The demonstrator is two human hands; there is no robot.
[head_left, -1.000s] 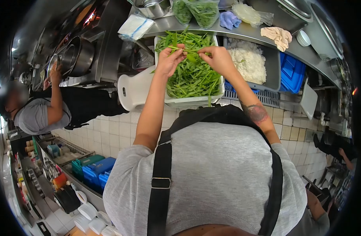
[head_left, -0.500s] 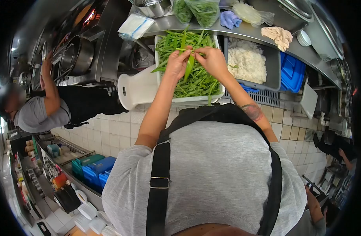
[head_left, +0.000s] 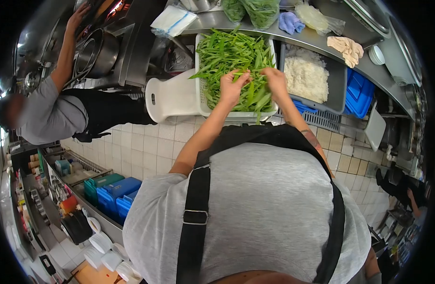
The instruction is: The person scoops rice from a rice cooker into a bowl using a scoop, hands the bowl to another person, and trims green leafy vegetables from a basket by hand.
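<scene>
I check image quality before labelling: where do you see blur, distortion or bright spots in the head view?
Head view: wide-angle distortion, the steel counter bowed, corners black; head view: right hand smeared, probably by motion, left hand clearer; head view: leafy greens fairly evenly lit, bright spots along the left edge.

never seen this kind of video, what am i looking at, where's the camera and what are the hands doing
There's no machine, just a person's bare hands. The camera sits on their head, looking forward and down, so their grey shirt fills the bottom. Both hands are over a white basket heaped with leafy greens. The left hand appears to pinch a green stem; the right hand is too blurred to tell. Beyond, a metal counter carries bagged greens and cloths.
</scene>
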